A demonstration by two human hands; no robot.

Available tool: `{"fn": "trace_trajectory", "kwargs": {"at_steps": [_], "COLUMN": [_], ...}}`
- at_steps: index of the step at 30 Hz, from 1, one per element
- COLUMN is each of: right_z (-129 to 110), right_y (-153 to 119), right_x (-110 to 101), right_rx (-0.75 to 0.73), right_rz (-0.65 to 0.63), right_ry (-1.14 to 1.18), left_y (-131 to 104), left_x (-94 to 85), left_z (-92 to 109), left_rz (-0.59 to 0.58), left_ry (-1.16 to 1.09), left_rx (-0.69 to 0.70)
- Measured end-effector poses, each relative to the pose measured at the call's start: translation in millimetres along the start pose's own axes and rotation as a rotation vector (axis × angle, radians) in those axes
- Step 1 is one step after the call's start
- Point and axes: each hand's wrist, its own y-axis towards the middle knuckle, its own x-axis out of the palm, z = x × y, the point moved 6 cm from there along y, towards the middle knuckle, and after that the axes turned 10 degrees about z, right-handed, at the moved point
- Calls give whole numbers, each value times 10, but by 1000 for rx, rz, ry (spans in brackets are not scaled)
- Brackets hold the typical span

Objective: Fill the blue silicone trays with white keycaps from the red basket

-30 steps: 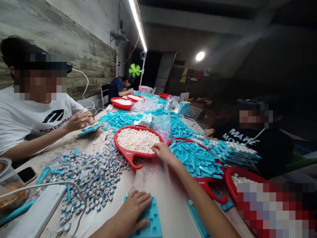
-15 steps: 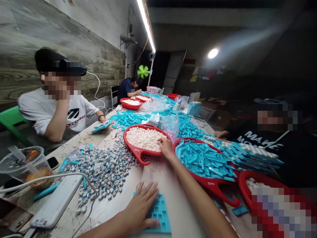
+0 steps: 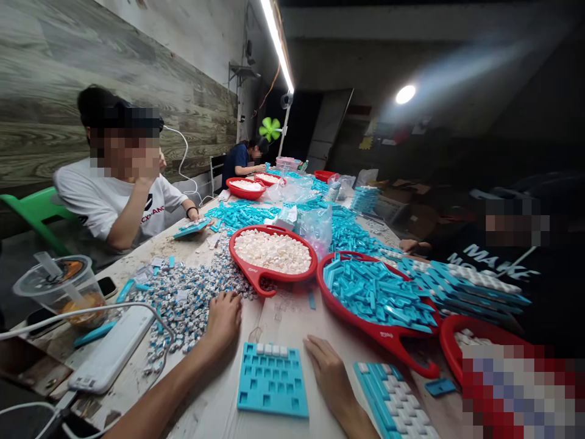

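A light-blue plastic tray with square sockets lies in front of me. White caps sit along part of its far row. My left hand is at the right edge of a heap of small silver-and-blue pieces, its fingers curled down; whatever they hold is hidden. To the right of the tray, my right hand rests low over the table with fingers stretched out and nothing in them. Beyond the tray is a red basket of white caps. Another blue tray, largely covered in white caps, lies right of my right hand.
A red basket of blue strips stands at right, near stacked blue trays. At left are a white power bank, its cable and a plastic drink cup. Several co-workers sit around the table, one at left in a white shirt.
My right hand has left the white caps and come back beside the tray. My left hand has moved off the tray to the heap. White caps now show in the tray's far row.
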Motion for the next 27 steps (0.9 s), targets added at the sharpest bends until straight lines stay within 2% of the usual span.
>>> {"fn": "trace_trajectory", "kwargs": {"at_steps": [3, 12, 15, 18, 23, 27], "right_z": [-2, -68, -116, -314, -707, -654], "right_y": [-71, -41, -54, -71, -139, -118], "right_x": [-34, -80, -139, -161, -8, 39], "right_rx": [27, -12, -23, -81, -271, -214], "right_rz": [26, -18, 7, 23, -128, -180], "right_ry": [10, 20, 24, 128, 177, 72], "left_y": [62, 69, 63, -14, -256, -345], "left_x": [33, 17, 22, 40, -38, -75], "left_z": [-88, -36, 68, 272, 523, 549], "left_rz": [7, 12, -56, -158, -223, -278], "left_ry": [61, -10, -179, -409, -664, -815], "left_rx": [15, 20, 57, 154, 295, 292]}}
